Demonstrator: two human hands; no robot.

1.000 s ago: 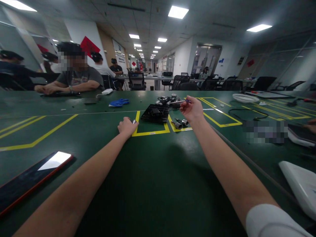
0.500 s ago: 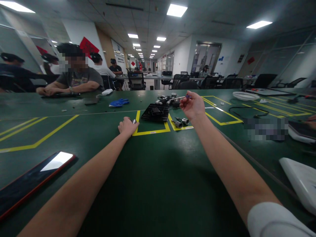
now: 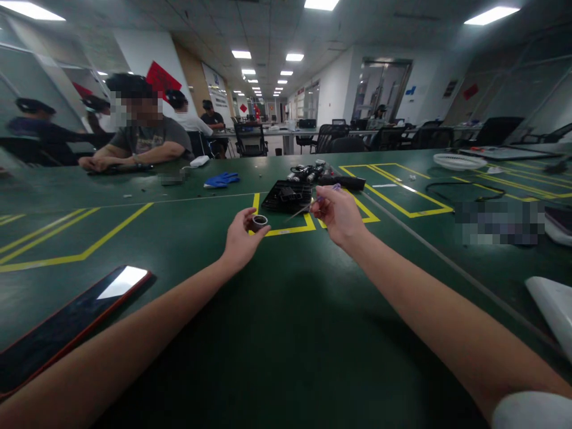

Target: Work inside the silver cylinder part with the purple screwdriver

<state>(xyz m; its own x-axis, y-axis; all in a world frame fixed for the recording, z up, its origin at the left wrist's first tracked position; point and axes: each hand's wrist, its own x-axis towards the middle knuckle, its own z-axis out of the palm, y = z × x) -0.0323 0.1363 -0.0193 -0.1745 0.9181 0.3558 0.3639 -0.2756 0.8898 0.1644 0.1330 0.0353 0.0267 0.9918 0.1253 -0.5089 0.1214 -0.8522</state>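
My left hand [image 3: 240,239] is closed around a small metal cylinder [image 3: 260,219], its round open end facing up. In my right hand [image 3: 340,215] is a thin screwdriver [image 3: 301,210] with a blue-purple handle. The metal shaft slants down and left, its tip apart from the cylinder. Just beyond both hands lies a black ribbed tray [image 3: 273,195] with a dark block on it. Several silvery metal parts [image 3: 307,171] are heaped behind the tray, next to a black rod-like piece [image 3: 349,182].
Yellow tape [image 3: 290,230] marks areas on the green table [image 3: 286,333]. A phone [image 3: 67,328] lies at the near left, a blue glove [image 3: 222,180] farther back. White objects [image 3: 552,304] and a dark cable [image 3: 465,190] are on the right. A person [image 3: 152,140] sits across the table.
My left hand has come nearer and right with the cylinder, whose open end now shows. My right hand has lowered, and the screwdriver now points down-left. The camera view has shifted slightly.
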